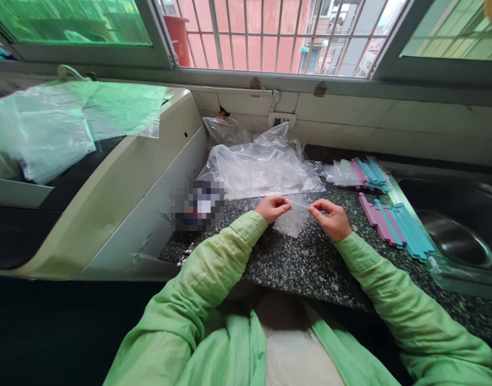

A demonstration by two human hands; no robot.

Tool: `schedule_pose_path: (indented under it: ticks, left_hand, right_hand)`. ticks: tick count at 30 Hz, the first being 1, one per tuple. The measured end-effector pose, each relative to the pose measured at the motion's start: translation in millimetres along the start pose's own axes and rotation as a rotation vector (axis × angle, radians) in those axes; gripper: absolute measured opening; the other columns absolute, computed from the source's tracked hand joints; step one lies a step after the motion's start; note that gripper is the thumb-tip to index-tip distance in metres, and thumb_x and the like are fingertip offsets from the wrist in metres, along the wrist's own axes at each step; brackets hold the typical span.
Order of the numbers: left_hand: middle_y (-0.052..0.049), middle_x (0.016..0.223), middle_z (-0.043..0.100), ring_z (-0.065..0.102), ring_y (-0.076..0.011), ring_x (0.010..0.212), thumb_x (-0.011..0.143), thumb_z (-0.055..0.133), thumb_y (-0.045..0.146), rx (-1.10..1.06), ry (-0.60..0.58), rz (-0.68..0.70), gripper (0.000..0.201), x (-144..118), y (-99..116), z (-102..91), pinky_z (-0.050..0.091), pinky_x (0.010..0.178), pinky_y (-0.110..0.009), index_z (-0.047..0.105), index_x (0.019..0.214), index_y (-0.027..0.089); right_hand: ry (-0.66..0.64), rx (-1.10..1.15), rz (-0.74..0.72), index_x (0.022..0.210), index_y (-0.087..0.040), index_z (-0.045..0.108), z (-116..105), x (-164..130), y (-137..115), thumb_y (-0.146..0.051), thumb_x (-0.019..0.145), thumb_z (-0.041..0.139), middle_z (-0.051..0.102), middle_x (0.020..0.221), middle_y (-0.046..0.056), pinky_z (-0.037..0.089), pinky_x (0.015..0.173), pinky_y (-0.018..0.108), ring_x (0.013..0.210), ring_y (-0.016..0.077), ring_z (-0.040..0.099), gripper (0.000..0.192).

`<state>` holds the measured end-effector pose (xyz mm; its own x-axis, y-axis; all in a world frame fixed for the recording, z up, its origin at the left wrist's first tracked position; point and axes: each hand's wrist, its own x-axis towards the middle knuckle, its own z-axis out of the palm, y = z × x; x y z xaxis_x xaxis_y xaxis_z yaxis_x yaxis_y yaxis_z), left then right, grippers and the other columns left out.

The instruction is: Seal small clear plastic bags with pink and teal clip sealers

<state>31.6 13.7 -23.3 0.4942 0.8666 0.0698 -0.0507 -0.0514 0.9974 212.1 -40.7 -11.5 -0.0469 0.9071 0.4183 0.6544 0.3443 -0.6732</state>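
Note:
A small clear plastic bag hangs between my hands over the speckled dark counter. My left hand pinches one upper corner of it. At the opposite corner my right hand is closed in a pinch too, so the top edge is stretched between them. Right of my hands lie pink strips and blue strips, side by side on the counter. Behind these, more pink and blue strips rest beside a small stack of clear bags.
A large heap of clear plastic bags fills the counter's back. On the left stands a big cream machine with plastic sheeting on top. A blurred dark object sits beside it. To the right is a metal sink.

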Motion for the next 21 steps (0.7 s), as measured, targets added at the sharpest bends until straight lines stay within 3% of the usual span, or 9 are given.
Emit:
schedule_pose_path:
  ticks: [3, 6, 9, 12, 17, 21]
  left_hand:
    - [0.003, 0.054, 0.050, 0.041, -0.0056, 0.053, 0.057, 0.066, 0.036, 0.024, 0.019, -0.007, 0.028, 1, 1, -0.7, 0.033, 0.054, -0.020, 0.055, 0.060, 0.011]
    - [0.005, 0.051, 0.046, 0.039, -0.0052, 0.052, 0.059, 0.062, 0.034, 0.031, 0.033, 0.009, 0.024, 0, 3, -1.2, 0.032, 0.053, -0.020, 0.053, 0.059, 0.012]
    - [0.006, 0.048, 0.040, 0.036, -0.0049, 0.049, 0.062, 0.058, 0.034, 0.026, 0.025, 0.021, 0.022, 0, 4, -1.1, 0.029, 0.051, -0.020, 0.050, 0.059, 0.013]
    - [0.007, 0.046, 0.038, 0.034, -0.0047, 0.047, 0.063, 0.054, 0.034, 0.027, 0.013, 0.006, 0.021, -1, 3, -0.4, 0.028, 0.049, -0.019, 0.048, 0.060, 0.014]
    - [0.007, 0.046, 0.038, 0.033, -0.0042, 0.045, 0.064, 0.052, 0.031, 0.033, 0.004, -0.046, 0.018, 0, 1, -0.2, 0.026, 0.047, -0.019, 0.048, 0.062, 0.014]
    - [0.007, 0.047, 0.039, 0.034, -0.0043, 0.045, 0.063, 0.051, 0.025, 0.041, 0.010, -0.063, 0.012, 0, 3, -0.4, 0.026, 0.047, -0.019, 0.049, 0.063, 0.014]
  right_hand:
    - [-0.013, -0.090, 0.003, 0.068, -0.018, 0.059, -9, 6, 6, -0.035, 0.073, 0.053, 0.061, 0.068, 0.004, 0.043, 0.061, 0.029, 0.064, 0.0154, 0.055, 0.018]
    - [0.063, -0.365, 0.040, 0.065, -0.018, 0.062, -35, 12, 21, -0.034, 0.072, 0.053, 0.063, 0.070, 0.007, 0.042, 0.067, 0.035, 0.070, 0.0201, 0.054, 0.019]
    - [0.160, -0.646, 0.209, 0.066, -0.018, 0.064, -67, 14, 47, -0.033, 0.068, 0.055, 0.060, 0.069, 0.010, 0.040, 0.065, 0.040, 0.072, 0.0246, 0.053, 0.018]
    - [0.215, -0.756, 0.376, 0.066, -0.016, 0.065, -88, 12, 76, -0.039, 0.067, 0.057, 0.056, 0.063, 0.013, 0.037, 0.061, 0.044, 0.072, 0.0295, 0.052, 0.025]
    - [0.251, -0.838, 0.349, 0.065, -0.013, 0.066, -93, 9, 112, -0.049, 0.067, 0.056, 0.055, 0.071, 0.020, 0.034, 0.063, 0.051, 0.082, 0.0372, 0.049, 0.037]
    - [0.236, -0.877, 0.300, 0.069, -0.010, 0.066, -88, 10, 122, -0.044, 0.069, 0.056, 0.055, 0.079, 0.023, 0.032, 0.066, 0.054, 0.089, 0.0397, 0.045, 0.035]
